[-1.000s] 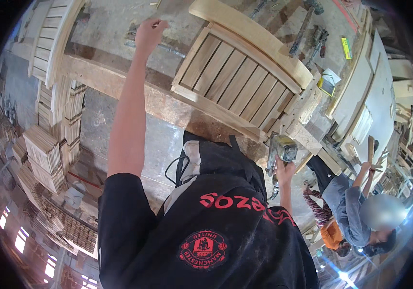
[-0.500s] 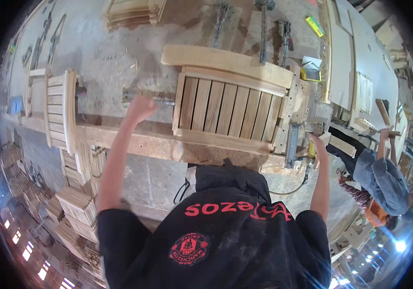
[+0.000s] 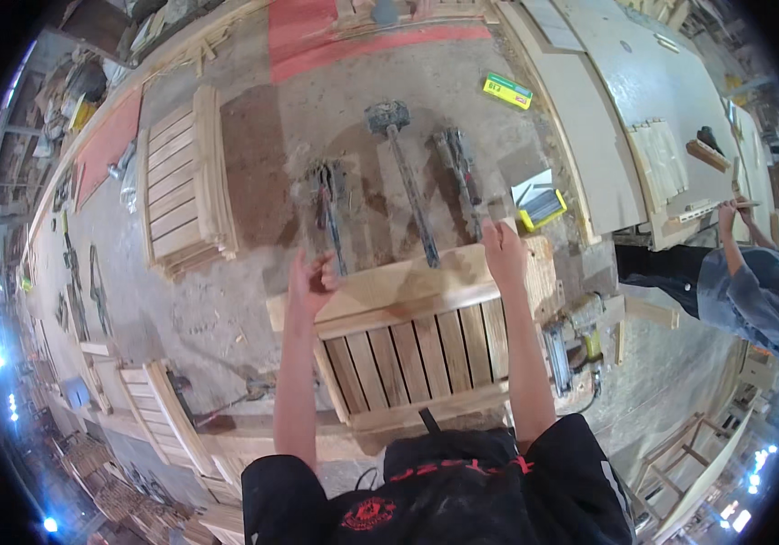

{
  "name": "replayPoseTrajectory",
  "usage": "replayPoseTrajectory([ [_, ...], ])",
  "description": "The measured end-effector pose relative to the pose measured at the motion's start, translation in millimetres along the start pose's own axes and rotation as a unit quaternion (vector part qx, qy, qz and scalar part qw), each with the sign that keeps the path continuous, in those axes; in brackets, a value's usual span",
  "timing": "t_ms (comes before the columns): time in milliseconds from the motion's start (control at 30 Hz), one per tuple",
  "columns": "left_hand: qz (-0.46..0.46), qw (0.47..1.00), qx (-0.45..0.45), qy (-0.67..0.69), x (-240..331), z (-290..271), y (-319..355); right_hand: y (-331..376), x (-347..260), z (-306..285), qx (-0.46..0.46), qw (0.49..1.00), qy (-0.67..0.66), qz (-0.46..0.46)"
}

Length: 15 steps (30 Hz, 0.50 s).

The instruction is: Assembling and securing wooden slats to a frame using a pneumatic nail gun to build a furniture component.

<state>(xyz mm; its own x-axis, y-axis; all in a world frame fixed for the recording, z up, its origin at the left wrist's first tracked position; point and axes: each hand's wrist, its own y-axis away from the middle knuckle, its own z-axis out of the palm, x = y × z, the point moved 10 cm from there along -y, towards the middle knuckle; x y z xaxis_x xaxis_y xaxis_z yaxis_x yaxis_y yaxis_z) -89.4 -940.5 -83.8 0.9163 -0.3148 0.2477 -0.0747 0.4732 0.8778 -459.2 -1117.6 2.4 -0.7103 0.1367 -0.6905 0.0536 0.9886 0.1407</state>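
A slatted wooden panel lies before me in a frame, with a broad pale board along its far side. My left hand hovers over the board's left part, fingers bent but apart, beside the near end of a bar clamp. Above the board's right end is my right hand, fingers drawn together against the near end of a second bar clamp; whether they grip it is hidden. Between the clamps, a long-handled mallet rests with its head away from me.
Stacked slatted panels stand at the far left. To the right are a yellow open box, a yellow-green packet and a metal vise-like tool beside the panel. Another person works at the right bench.
Both hands have moved away from me, over the board toward the clamps. The right hand has left the yellow-handled tool beside the panel. My left hand has opened from a fist.
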Motion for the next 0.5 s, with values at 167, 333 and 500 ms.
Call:
replayPoseTrajectory([
  [167, 0.117, 0.984, -0.137, 0.000, 83, 165, -12, -55, 3, 22, -0.020, 0.981, -0.145, 0.125],
  [333, 0.496, 0.811, -0.105, -0.294, 137, 211, 163, -74, 5, 44, -0.048, 0.971, -0.200, 0.120],
  [500, 0.381, 0.626, 0.188, -0.654, 43, 82, 191, -62, -2, 107, -0.254, 0.783, -0.413, 0.388],
])
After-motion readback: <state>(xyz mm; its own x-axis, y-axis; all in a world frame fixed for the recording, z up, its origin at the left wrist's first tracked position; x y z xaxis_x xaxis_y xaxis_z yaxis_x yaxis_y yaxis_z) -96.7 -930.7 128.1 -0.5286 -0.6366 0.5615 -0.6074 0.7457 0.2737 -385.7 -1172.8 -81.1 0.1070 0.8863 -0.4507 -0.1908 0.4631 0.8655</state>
